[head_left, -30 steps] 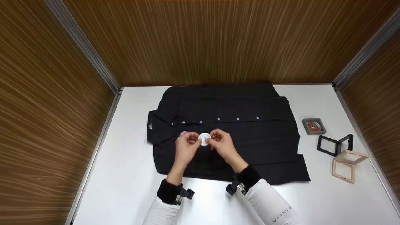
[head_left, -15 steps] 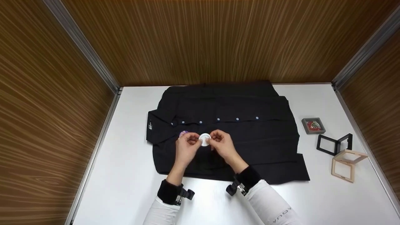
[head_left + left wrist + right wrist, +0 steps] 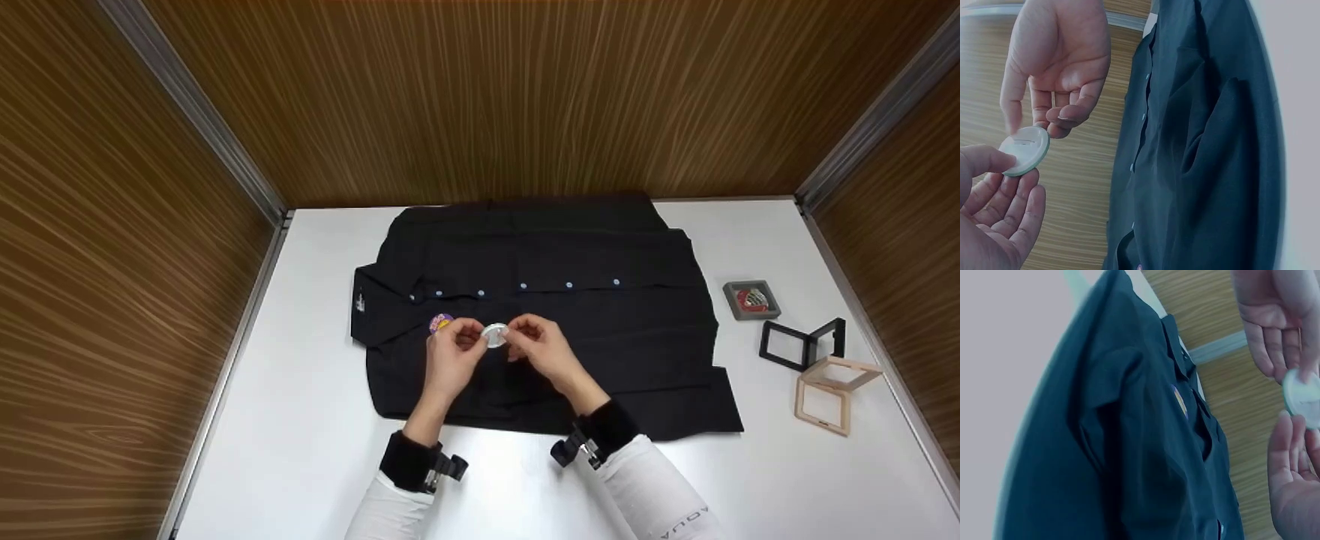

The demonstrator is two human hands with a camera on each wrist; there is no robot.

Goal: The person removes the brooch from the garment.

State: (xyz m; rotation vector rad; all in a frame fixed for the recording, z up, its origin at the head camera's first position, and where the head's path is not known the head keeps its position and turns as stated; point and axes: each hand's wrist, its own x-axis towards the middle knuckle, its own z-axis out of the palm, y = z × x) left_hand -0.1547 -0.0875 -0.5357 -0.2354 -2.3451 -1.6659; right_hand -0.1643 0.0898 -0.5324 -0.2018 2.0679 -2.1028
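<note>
You hold the white badge (image 3: 495,335) raised above the black shirt (image 3: 622,330), its pale back turned up, and the step in hand looks like working at the fastening there. The grip of your left hand (image 3: 452,356) pinches one side, thumb on the pale back and fingers beneath; your right hand (image 3: 546,351) pinches the opposite side, its thumb near the thin pin line (image 3: 1025,142). Whether that pin is loose or fastened is too small to tell. The next move seems to call for a steady left pinch while your right fingertips work the pin, with the badge well over the cloth in case it slips. A purple badge (image 3: 440,322) lies on the shirt just beyond your left fingers, so mind it if you lower your hands. For room, the shirt covers the middle of the worktop (image 3: 300,420) and reaches its far edge; bare surface shows between the collar and the left edge, and along the near side below the hem, though your forearms cross that strip. The right side is tighter: the grey box (image 3: 752,300), the black frame (image 3: 810,349) and the wooden frame (image 3: 825,385) stand between shirt and right edge, the wooden one closest to that edge, so a wide swing of your right arm could knock them.
</note>
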